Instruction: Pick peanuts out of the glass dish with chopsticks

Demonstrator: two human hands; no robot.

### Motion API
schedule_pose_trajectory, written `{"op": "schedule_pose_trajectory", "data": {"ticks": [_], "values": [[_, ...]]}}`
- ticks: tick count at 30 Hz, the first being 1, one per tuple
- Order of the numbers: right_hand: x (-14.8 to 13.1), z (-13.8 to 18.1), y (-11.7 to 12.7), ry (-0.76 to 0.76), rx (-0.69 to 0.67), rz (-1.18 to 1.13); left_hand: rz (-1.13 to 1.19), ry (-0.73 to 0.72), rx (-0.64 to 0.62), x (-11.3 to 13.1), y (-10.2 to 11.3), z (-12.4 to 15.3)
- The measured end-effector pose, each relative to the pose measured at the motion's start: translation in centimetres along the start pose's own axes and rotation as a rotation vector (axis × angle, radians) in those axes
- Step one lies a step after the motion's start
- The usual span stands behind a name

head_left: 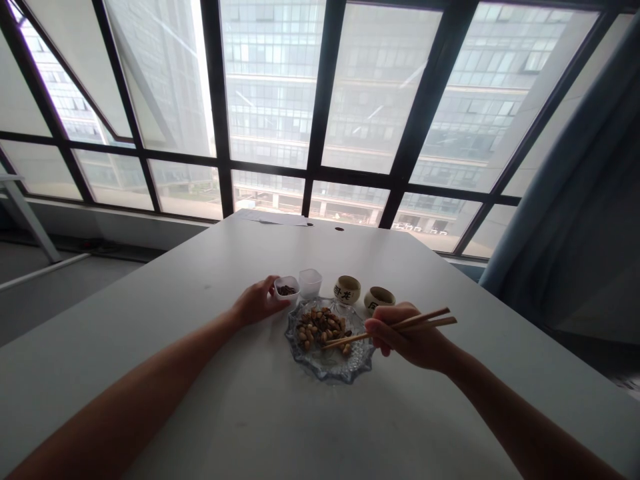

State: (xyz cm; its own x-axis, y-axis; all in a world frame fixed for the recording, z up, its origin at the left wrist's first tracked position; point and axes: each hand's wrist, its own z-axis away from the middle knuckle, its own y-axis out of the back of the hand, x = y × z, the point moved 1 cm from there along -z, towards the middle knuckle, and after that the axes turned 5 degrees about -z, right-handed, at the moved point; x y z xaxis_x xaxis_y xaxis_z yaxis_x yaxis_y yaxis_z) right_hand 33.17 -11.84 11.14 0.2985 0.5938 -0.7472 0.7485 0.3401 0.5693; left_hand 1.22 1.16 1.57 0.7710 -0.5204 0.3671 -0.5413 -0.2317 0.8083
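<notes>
A scalloped glass plate (345, 370) on the white table (210, 373) carries a heap of mixed nuts and seeds (321, 327). My right hand (407, 337) is closed on a pair of wooden chopsticks (400, 327), their tips resting in the heap. My left hand (256, 303) grips a small white cup (287, 289) with dark seeds inside, just left of the plate. An empty white cup (310, 283) stands beside it.
Two cream ceramic cups with dark characters (347, 289) (379, 298) stand behind the plate. The table's far edge meets a wall of large windows with dark frames. A blue-grey curtain (575, 220) hangs at the right. A sheet of paper (270, 219) lies at the far edge.
</notes>
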Motion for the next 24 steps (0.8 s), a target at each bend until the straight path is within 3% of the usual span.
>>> {"op": "schedule_pose_trajectory", "data": {"ticks": [11,17,19,24], "values": [[-2.4,-0.1,-1.7,0.061,-0.009,0.159,0.0,-0.011,-0.002,-0.2,-0.2,-0.1],[-2.2,0.1,-0.7,0.04,0.069,0.092,-0.011,-0.013,0.003,-0.1,-0.1,0.0],[-1.9,0.0,-0.1,-0.018,0.168,-0.004,-0.014,-0.009,-0.006,0.0,0.0,0.0],[0.9,-0.5,2.0,-0.223,0.641,-0.375,-0.023,-0.011,0.006,0.0,0.0,0.0]]}}
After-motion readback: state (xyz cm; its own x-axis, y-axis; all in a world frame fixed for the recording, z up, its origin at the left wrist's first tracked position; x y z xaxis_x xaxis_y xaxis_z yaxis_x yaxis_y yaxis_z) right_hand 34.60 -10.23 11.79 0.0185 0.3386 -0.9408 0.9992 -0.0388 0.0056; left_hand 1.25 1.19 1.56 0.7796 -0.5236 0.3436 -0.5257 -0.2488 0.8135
